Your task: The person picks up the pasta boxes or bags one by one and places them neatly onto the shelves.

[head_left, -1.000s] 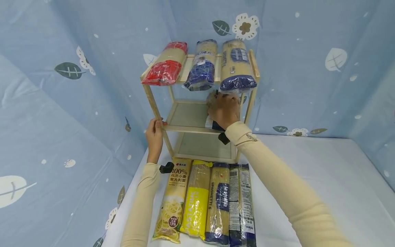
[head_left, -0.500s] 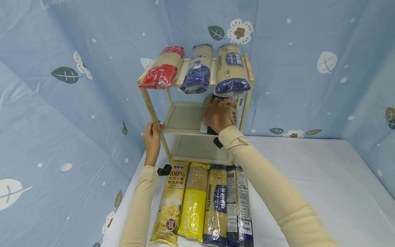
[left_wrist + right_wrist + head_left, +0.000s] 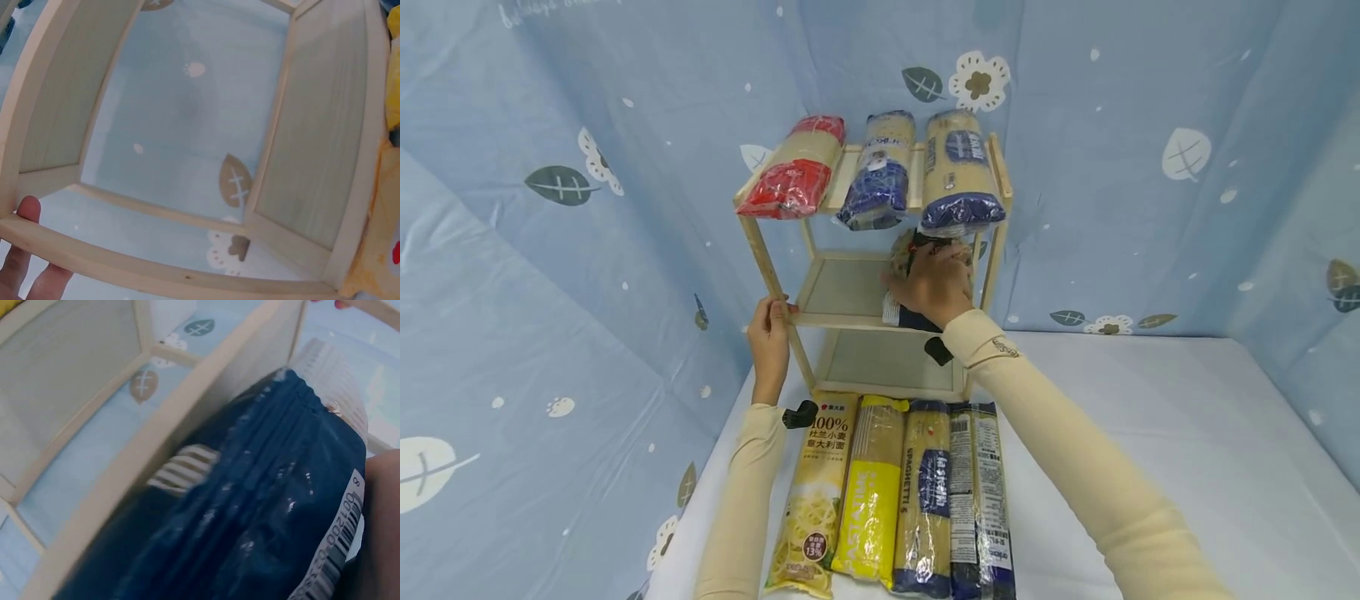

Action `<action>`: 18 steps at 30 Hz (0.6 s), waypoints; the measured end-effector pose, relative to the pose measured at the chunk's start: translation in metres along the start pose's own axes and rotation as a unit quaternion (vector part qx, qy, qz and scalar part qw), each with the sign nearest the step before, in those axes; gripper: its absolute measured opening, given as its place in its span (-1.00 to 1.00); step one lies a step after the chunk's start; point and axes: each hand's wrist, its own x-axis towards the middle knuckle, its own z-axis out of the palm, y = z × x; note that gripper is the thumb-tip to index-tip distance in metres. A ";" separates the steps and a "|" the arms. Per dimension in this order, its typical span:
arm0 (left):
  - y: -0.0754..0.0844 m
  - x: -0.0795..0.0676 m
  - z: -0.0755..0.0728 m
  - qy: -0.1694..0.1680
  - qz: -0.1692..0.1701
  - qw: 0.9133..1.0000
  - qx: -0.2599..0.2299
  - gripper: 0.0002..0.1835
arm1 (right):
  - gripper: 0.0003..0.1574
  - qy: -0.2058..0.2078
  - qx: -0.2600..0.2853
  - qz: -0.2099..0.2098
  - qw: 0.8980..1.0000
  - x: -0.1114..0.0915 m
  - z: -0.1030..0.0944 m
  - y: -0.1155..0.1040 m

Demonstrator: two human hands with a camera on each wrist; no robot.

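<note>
My left hand (image 3: 769,329) grips the front left post of a wooden shelf rack (image 3: 850,320) at middle-shelf height; in the left wrist view its fingers (image 3: 29,209) lie on both sides of the post. On the middle shelf's right side lies a dark blue pasta bag (image 3: 250,506), its crimped end and barcode towards the front. Over the bag is my right hand (image 3: 936,282), fingers spread and thumb out to the left, blurred. The hand hides much of the bag in the head view.
On the top shelf lie a red-ended noodle bag (image 3: 793,171) and two blue-ended bags (image 3: 880,171). Several long spaghetti packs (image 3: 868,492) lie side by side before the rack on the white table (image 3: 1120,433). Blue patterned cloth (image 3: 1090,167) hangs behind and beside.
The right hand's fingers have loosened and spread over the pasta bag, the thumb moving out to the left. The left hand keeps its grip. The head view has shifted slightly.
</note>
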 end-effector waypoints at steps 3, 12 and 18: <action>0.000 0.000 -0.001 -0.002 0.002 1.000 0.002 -0.73 | 0.18 -0.031 0.050 -0.006 0.998 -0.004 0.001 0.004; -0.001 -0.001 -0.002 0.005 -0.004 1.000 0.005 -0.73 | 0.00 -0.103 0.148 -0.032 0.983 -0.018 -0.006 0.014; 0.000 0.001 -0.002 -0.001 0.000 1.000 0.002 -0.74 | -0.06 -0.111 0.161 -0.054 0.979 -0.034 -0.018 0.019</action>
